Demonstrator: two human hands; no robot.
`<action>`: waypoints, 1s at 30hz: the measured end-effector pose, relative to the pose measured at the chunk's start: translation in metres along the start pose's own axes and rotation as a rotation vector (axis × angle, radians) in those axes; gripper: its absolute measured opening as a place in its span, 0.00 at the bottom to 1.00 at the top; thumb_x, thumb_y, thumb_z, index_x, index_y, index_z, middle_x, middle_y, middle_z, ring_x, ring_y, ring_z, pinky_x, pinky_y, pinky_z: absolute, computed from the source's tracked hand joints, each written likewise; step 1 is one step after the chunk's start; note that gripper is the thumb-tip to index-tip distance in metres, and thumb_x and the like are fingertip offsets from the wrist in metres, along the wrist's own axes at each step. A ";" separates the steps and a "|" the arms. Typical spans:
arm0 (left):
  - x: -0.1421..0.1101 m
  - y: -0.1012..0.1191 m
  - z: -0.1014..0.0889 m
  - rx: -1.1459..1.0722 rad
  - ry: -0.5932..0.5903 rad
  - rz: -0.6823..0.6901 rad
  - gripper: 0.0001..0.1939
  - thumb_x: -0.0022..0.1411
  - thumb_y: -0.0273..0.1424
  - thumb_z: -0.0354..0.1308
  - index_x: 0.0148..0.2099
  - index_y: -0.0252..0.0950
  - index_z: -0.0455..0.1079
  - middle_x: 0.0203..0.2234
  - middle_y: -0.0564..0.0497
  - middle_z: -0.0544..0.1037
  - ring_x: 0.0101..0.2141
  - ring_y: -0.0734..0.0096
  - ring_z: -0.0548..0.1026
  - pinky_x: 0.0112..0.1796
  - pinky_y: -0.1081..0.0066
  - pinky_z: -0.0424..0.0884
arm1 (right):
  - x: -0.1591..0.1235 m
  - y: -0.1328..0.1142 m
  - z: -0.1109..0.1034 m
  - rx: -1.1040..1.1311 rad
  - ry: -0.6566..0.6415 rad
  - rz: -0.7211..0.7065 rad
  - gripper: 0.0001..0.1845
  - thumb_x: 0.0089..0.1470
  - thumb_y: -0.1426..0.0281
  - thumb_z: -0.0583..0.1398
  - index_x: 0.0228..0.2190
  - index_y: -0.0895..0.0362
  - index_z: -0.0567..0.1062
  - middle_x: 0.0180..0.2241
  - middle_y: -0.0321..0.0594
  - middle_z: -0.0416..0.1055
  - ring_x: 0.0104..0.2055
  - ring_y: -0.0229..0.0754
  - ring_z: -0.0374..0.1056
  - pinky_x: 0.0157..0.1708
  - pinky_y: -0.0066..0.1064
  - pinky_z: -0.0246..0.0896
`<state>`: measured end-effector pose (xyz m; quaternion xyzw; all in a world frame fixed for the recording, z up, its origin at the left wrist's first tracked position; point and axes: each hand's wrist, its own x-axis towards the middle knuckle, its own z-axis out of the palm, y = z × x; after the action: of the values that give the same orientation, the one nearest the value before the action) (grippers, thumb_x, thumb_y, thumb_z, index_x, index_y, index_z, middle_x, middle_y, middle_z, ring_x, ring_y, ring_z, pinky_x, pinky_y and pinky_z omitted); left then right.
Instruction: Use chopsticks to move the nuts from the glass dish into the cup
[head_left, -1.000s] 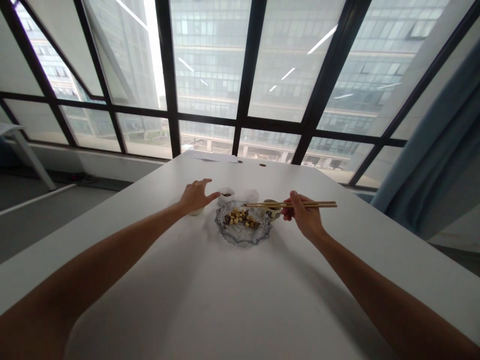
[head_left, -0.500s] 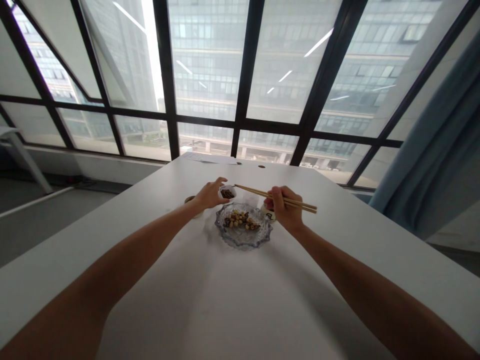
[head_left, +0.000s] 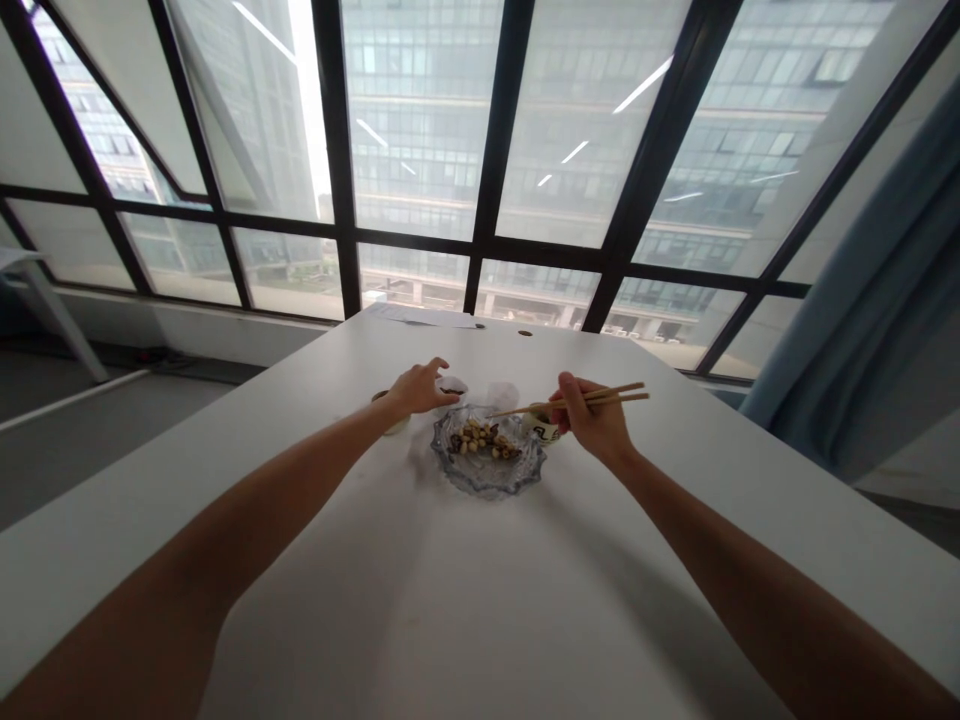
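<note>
My left hand point(head_left: 421, 388) is at a small white cup point(head_left: 460, 385) with dark contents, its thumb across the near side and its index finger raised above the rim; the grip behind is partly hidden. My right hand point(head_left: 596, 415) grips a pair of wooden chopsticks point(head_left: 544, 405), their tips pointing left over the far rim of a scalloped clear glass dish point(head_left: 487, 488). Nuts or similar pale and brown pieces point(head_left: 480, 437) lie in the dish. Nothing can be made out between the chopstick tips. A pale cup with dark markings point(head_left: 541, 430) stands just left of my right hand.
Behind my left wrist, a round container point(head_left: 394, 427) is partly covered. A translucent white object point(head_left: 502, 395) stands beyond the dish. Papers point(head_left: 420, 316) lie at the far end of the white table point(head_left: 450, 620), before the windows. A blue curtain point(head_left: 855, 330) hangs at right.
The chopstick tips have left the small white cup and moved right and lower, over the dish's far rim. My right hand shifted right. The small cup has tipped back more upright.
</note>
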<state>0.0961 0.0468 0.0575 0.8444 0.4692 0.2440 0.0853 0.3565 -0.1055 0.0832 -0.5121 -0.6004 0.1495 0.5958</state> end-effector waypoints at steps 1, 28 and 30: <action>-0.001 -0.001 0.000 0.002 -0.019 -0.018 0.37 0.54 0.49 0.67 0.61 0.38 0.64 0.50 0.40 0.81 0.47 0.52 0.80 0.49 0.60 0.73 | -0.003 -0.002 -0.004 -0.029 -0.032 0.008 0.36 0.52 0.35 0.59 0.20 0.57 0.74 0.14 0.39 0.69 0.12 0.36 0.61 0.11 0.26 0.55; -0.086 -0.049 0.003 -0.304 0.248 -0.316 0.44 0.48 0.50 0.72 0.61 0.36 0.61 0.48 0.39 0.80 0.48 0.53 0.79 0.51 0.55 0.75 | -0.061 0.030 -0.005 -0.079 -0.040 -0.048 0.31 0.58 0.41 0.57 0.24 0.54 0.75 0.18 0.40 0.74 0.16 0.40 0.68 0.16 0.29 0.63; -0.086 -0.048 0.002 -0.302 0.257 -0.304 0.43 0.48 0.50 0.72 0.60 0.36 0.63 0.48 0.40 0.80 0.48 0.53 0.79 0.51 0.56 0.75 | -0.061 0.031 -0.004 -0.021 0.011 -0.004 0.31 0.57 0.40 0.58 0.25 0.55 0.75 0.18 0.40 0.74 0.16 0.40 0.68 0.15 0.29 0.63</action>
<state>0.0235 0.0014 0.0092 0.7039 0.5561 0.4010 0.1859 0.3591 -0.1419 0.0250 -0.5178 -0.5997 0.1394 0.5939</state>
